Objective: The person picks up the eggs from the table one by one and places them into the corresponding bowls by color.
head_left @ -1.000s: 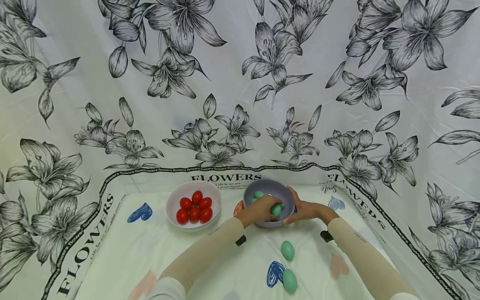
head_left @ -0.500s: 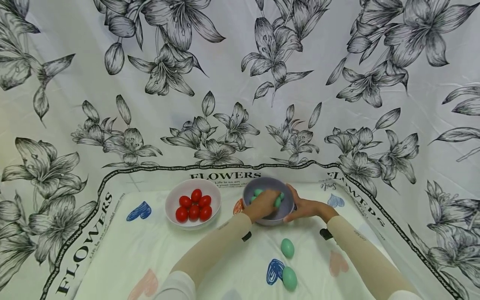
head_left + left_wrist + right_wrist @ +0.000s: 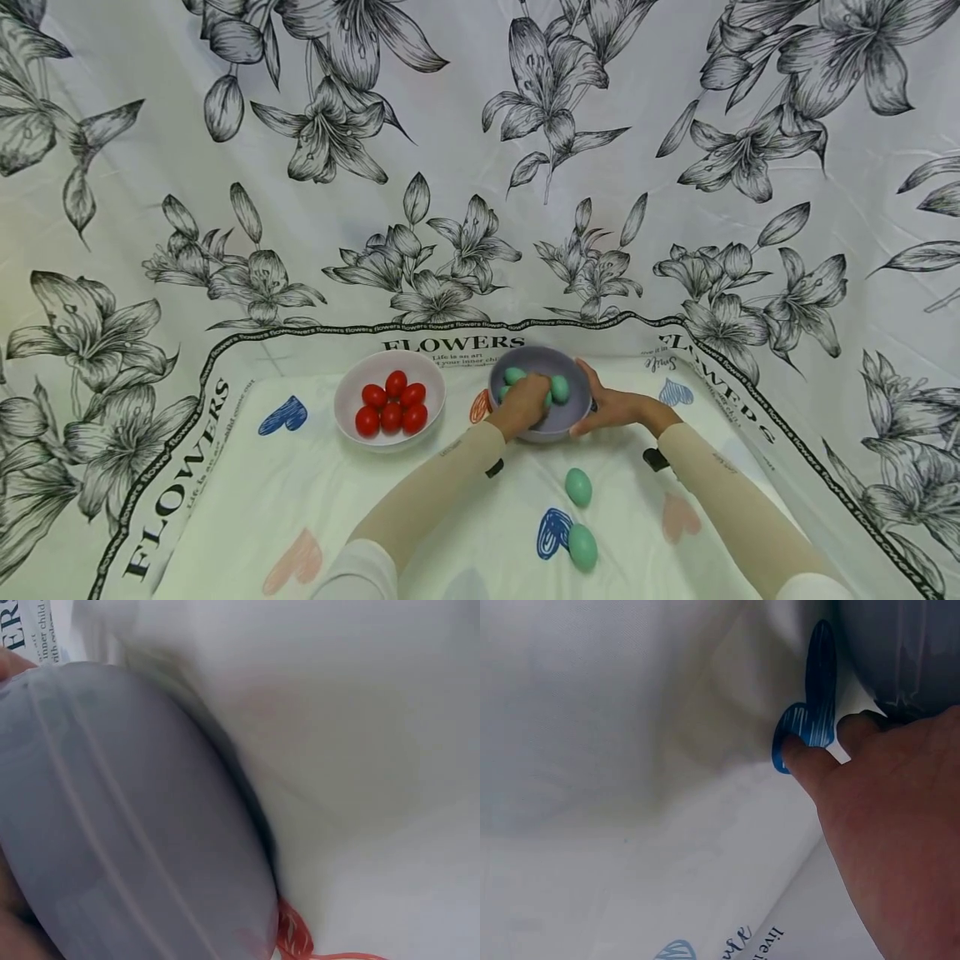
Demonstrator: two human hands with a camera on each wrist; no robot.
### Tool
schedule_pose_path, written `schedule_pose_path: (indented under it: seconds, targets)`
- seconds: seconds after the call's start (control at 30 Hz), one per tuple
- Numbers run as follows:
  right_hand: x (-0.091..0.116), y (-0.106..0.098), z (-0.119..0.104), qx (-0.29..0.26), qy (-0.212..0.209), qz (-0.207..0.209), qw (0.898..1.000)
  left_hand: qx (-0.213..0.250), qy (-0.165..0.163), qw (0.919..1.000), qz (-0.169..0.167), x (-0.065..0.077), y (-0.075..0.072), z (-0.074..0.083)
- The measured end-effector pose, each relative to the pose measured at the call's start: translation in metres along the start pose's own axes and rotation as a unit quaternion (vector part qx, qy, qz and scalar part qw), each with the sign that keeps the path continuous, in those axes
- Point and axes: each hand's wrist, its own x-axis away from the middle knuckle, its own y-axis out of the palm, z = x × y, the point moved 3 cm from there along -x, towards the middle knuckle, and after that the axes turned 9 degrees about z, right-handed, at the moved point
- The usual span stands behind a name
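My left hand (image 3: 525, 406) reaches inside the grey bowl (image 3: 576, 367), its fingers curled over a green egg (image 3: 547, 401) that is partly hidden. Beside it in that bowl lie another green egg (image 3: 559, 387) and further green eggs (image 3: 514, 376) at the left wall. From the right, my right hand (image 3: 617, 407) holds the bowl's outer side, fingers toward the back and thumb toward the front. In the left wrist view the grey bowl's outside (image 3: 127, 817) fills the left half. Two loose green eggs, one farther (image 3: 578, 487) and one nearer (image 3: 582, 547), lie on the cloth.
A pale pink bowl (image 3: 347, 417) with several red eggs (image 3: 391, 417) stands left of the grey one. White cloth (image 3: 420, 517) printed with hearts covers the table. A flower-printed fabric (image 3: 450, 125) rises behind and at both sides.
My left hand has lowered the egg into the grey bowl and shifted slightly left inside it. My right hand stays at the bowl's side. The two loose eggs lie where they were.
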Motion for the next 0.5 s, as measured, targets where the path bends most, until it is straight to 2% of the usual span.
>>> schedule_pose_path:
  seconds: [0.33, 0.5]
  targets:
    - [0.000, 0.002, 0.004, 0.001, 0.008, -0.004, 1.000, -0.003, 0.016, 0.9998, -0.011, -0.002, 0.004, -0.003]
    - [-0.001, 0.000, 0.002, 0.007, -0.002, 0.002, 1.000, -0.003, 0.046, 0.9989, 0.011, 0.000, -0.011, -0.001]
